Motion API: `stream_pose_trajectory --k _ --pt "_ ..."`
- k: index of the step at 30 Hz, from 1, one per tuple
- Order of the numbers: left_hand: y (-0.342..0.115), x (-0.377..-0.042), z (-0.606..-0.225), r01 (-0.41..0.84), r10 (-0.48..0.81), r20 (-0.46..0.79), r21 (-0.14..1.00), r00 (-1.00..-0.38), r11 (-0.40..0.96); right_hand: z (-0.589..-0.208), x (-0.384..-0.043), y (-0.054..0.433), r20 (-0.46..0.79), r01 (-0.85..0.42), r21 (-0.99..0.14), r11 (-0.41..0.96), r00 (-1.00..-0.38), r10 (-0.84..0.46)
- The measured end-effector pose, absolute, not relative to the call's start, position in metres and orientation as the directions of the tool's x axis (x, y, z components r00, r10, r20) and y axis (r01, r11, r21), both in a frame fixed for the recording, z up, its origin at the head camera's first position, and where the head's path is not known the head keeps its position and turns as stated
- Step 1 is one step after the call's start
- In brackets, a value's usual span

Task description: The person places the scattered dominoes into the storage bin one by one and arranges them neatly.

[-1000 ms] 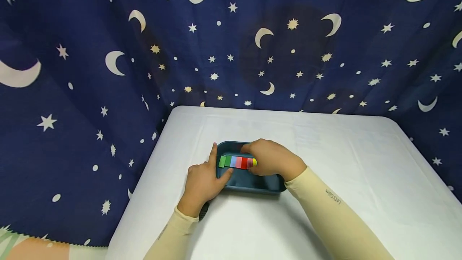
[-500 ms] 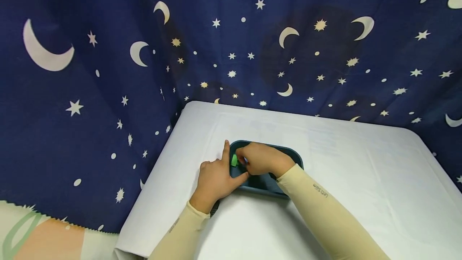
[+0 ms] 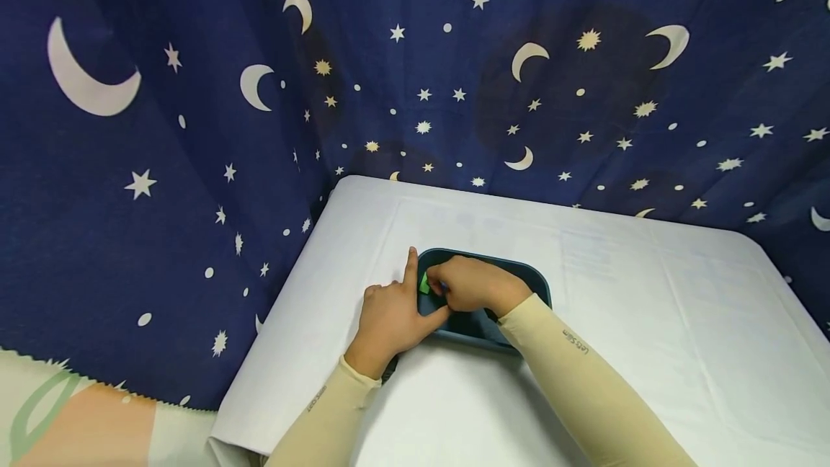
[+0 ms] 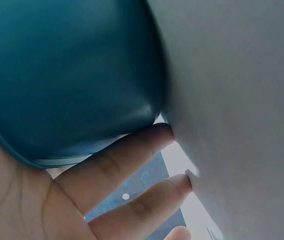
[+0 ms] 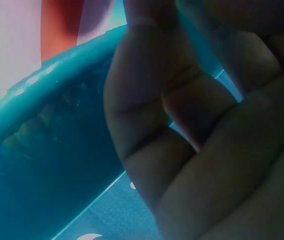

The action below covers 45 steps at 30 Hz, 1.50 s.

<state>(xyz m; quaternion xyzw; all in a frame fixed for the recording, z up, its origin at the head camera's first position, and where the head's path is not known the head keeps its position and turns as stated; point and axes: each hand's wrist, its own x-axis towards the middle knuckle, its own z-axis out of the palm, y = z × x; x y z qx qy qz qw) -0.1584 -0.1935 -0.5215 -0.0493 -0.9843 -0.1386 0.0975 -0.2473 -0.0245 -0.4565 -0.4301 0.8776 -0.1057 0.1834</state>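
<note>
A dark teal tray (image 3: 476, 340) stands on the white-covered table. My left hand (image 3: 389, 317) rests at its left end, index finger straight along the rim and thumb over the front side. In the left wrist view, other fingers (image 4: 132, 210) extend beside the tray wall (image 4: 77, 75). Inside the tray, my right hand (image 3: 476, 285) has curled fingers and pinches at a small green block (image 3: 424, 285); the exact contact is partly hidden. Most of the row of coloured blocks lies beneath this hand. A red block (image 5: 59, 27) and paler ones show past the rim in the right wrist view.
White cloth (image 3: 648, 323) covers the table around the tray. A navy curtain (image 3: 389, 56) with moons and stars hangs behind and to the left. Patterned fabric (image 3: 97, 424) shows at the lower left.
My right hand has moved left along the row, from the yellow end to the green end, covering most blocks. My left hand stays at the tray's left end. The head view has shifted.
</note>
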Motion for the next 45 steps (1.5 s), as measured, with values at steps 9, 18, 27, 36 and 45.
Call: stream_pose_trajectory --k 9,18,27,36,45 --pt "-0.194 -0.16 -0.522 0.123 0.071 0.209 0.253 -0.975 0.96 -0.455 -0.25 -0.023 -0.221 -0.697 -0.35 0.626 -0.588 -0.778" --pt "-0.193 -0.16 -0.524 0.122 0.067 0.21 0.261 -0.975 0.958 -0.46 -0.255 -0.023 -0.222 -0.676 -0.35 0.648 -0.613 -0.759" --pt "-0.193 -0.159 -0.522 0.122 0.071 0.206 0.249 -0.976 0.961 -0.463 -0.259 -0.019 -0.23 -0.643 -0.338 0.687 -0.652 -0.723" --pt "-0.194 -0.159 -0.521 0.12 0.071 0.192 0.256 -0.979 0.959 -0.464 -0.257 -0.019 -0.228 -0.646 -0.323 0.692 -0.656 -0.719" --pt "-0.195 -0.159 -0.522 0.124 0.076 0.201 0.242 -0.977 0.962 -0.464 -0.255 -0.017 -0.22 -0.652 -0.338 0.679 -0.646 -0.731"
